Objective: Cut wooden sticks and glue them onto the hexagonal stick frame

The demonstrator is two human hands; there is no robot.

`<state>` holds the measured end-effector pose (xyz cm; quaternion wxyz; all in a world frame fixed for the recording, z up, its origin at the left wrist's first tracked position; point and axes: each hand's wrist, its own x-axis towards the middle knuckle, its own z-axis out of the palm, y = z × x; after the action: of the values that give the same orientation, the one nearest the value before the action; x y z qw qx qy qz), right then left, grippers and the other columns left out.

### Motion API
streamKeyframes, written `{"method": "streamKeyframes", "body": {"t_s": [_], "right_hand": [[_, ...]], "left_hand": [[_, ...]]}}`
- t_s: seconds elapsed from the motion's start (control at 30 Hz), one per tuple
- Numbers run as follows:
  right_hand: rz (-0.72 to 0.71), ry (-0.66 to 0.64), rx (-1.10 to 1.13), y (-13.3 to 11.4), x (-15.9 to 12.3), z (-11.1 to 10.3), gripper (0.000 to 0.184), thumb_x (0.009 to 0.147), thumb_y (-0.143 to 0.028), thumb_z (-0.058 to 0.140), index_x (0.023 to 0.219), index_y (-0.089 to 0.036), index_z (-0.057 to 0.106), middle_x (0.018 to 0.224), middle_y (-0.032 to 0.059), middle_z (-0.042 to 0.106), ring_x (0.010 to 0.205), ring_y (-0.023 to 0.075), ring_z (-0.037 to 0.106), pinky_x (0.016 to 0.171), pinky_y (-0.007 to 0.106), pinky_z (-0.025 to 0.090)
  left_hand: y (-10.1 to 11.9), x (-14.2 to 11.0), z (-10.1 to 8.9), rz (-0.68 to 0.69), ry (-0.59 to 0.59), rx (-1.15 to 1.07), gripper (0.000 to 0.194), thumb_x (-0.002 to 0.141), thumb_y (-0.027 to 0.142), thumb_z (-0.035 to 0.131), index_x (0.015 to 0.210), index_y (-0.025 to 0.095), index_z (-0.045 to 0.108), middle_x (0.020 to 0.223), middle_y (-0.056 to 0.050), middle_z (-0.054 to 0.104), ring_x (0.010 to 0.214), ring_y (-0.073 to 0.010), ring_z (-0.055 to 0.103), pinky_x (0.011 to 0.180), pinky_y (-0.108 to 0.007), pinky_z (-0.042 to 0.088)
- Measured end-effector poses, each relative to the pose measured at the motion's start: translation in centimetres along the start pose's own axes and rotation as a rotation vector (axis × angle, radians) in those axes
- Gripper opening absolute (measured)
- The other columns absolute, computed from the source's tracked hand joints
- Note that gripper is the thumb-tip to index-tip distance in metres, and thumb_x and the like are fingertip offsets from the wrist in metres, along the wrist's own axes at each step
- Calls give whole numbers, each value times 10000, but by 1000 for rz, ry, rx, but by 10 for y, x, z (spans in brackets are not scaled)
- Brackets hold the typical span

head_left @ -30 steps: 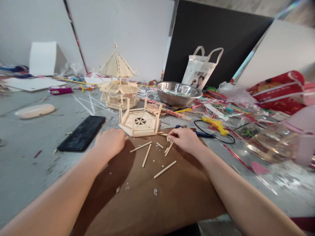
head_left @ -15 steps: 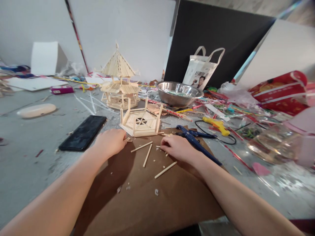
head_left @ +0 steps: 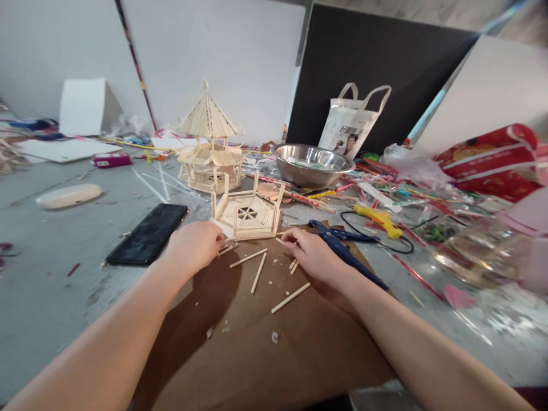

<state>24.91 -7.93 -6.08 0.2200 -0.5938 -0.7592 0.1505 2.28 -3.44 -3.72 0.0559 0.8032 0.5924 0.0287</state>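
Note:
My left hand (head_left: 196,246) is closed, its fingertips at short wooden sticks (head_left: 226,249) left of the middle; the fingers are partly hidden behind the hand. With thumb and forefinger together, my right hand (head_left: 310,252) pinches a short wooden stick (head_left: 280,241). Just beyond both hands sits a six-sided base made of wooden sticks (head_left: 259,229), with upright posts at its corners. Several loose sticks (head_left: 258,274) lie between the hands on a brown board (head_left: 240,359). Under the right hand are a few more short sticks (head_left: 294,266).
Behind the base stands a stick pavilion (head_left: 209,120) with a pointed roof. A phone (head_left: 148,234) lies left. Blue-handled cutters (head_left: 342,248), a yellow glue gun (head_left: 379,221) and a clear jug (head_left: 475,251) are right. A metal bowl (head_left: 312,180) and a white bag (head_left: 353,125) stand behind.
My right hand has lifted slightly and now pinches a stick near the base; short sticks under it show more. The left hand stays nearly in place. The view has shifted a little.

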Motion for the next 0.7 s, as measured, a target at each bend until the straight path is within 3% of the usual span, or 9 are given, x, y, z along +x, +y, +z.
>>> {"method": "streamKeyframes", "body": {"t_s": [0.13,0.23,0.3,0.47,0.7], "right_hand": [[33,-47,392,-9,-1,3,308,769,-228,390,1065,-166,452,654,-18,472,545,79,432,516,213,346],[135,-96,751,-16,-3,6,285,751,-239,418,1026,-176,458,654,-30,443,470,54,423,433,196,359],[187,-77,914,-21,-3,8,227,727,-231,456,948,-177,468,667,-31,456,465,53,457,425,201,390],[199,-88,1097,-31,-5,10,263,700,-215,510,947,-191,422,619,-55,481,450,69,510,446,226,432],[163,-100,1072,-32,-5,12,314,673,-203,557,964,-161,448,602,-41,563,467,71,548,474,196,428]], "left_hand": [[13,-4,1,38,-26,-523,282,648,411,485,695,183,643,574,-11,577,507,-109,470,464,-201,314],[27,-8,10,-32,-167,-1032,330,631,431,519,724,130,618,503,17,501,350,-36,297,350,-178,188],[34,-10,17,-33,-222,-1230,319,611,408,559,735,119,615,499,25,483,335,-23,269,337,-175,163],[44,-13,26,-6,-298,-1414,324,599,391,585,806,146,630,572,19,529,336,-8,275,329,-167,146],[45,-14,30,-3,-284,-1430,314,581,394,607,751,132,642,556,12,534,346,-13,290,319,-164,153]]}}
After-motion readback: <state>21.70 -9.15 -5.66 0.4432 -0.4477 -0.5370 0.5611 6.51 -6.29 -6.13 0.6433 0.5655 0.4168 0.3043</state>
